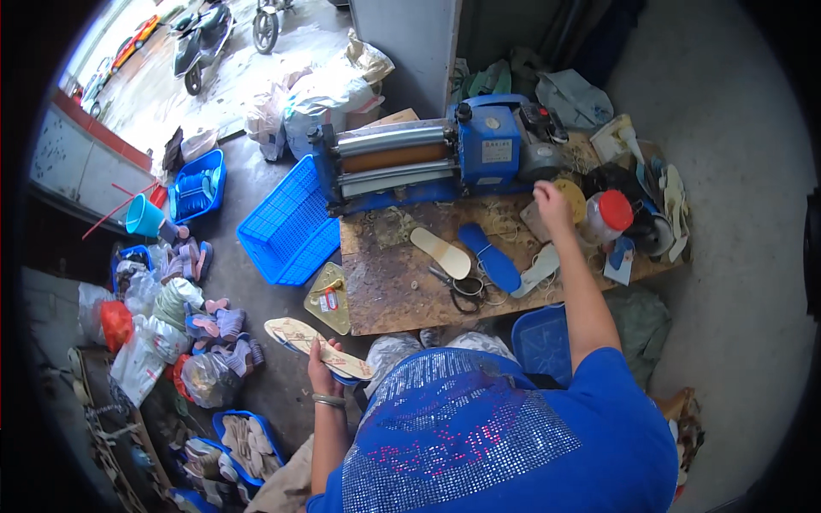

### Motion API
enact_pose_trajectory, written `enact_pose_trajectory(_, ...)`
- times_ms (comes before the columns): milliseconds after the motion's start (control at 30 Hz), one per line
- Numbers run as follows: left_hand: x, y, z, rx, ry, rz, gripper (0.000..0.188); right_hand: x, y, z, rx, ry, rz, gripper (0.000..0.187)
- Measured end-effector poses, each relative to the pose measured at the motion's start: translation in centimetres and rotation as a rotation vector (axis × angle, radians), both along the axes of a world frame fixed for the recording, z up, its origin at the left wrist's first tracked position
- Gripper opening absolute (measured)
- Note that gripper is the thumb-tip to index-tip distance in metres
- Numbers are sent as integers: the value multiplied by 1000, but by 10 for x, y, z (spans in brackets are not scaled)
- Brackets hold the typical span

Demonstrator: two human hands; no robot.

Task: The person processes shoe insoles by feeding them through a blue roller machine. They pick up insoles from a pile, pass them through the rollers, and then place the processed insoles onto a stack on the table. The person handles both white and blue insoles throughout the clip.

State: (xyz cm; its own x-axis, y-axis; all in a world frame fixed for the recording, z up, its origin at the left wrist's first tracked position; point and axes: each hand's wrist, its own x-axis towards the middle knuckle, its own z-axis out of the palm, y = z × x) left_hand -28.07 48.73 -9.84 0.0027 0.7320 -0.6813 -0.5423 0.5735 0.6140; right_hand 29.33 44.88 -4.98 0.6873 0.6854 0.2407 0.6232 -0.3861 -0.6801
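In my left hand [323, 369] is a small stack of insoles [295, 332], cream on top with reddish print and a blue edge below. It is held off the near left corner of the bench. My right hand [554, 205] reaches to the far right of the bench, beside a yellow round container [571, 195]. Its fingers are drawn together; whatever they may grip is hidden. On the wood between my hands lie a cream insole [440, 253], a blue insole [489, 258] and a whitish insole [539, 272]. Black-handled scissors [460, 289] rest among them.
A blue roller machine [492, 150] stands along the bench's far edge. Right of my right hand is a clear jar with a red lid [614, 210]. A blue basket [291, 227] sits left of the bench [376, 299]. Bags and slippers [231, 323] crowd the left floor.
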Motion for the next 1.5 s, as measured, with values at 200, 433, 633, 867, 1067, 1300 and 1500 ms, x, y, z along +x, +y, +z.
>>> enact_pose_trajectory(200,31,-36,19,-14,80,33,37,138,95,-6,56,-398,49,47)
enact_pose_trajectory(433,59,-76,28,-23,112,100,38,211,144,-19,-286,-422,137,50)
enact_pose_trajectory(633,57,-111,36,-68,80,319,39,193,155,-7,-456,-589,142,52)
enact_pose_trajectory(867,70,-129,17,-88,24,406,41,189,154,-11,-527,-660,232,54)
enact_pose_trajectory(1067,86,-117,27,-67,65,351,42,191,144,-27,-448,-739,207,53)
enact_pose_trajectory(1300,83,-120,29,-34,69,331,40,170,153,6,-545,-532,232,47)
enact_pose_trajectory(1500,78,-127,34,-29,86,352,41,181,152,2,-569,-547,265,46)
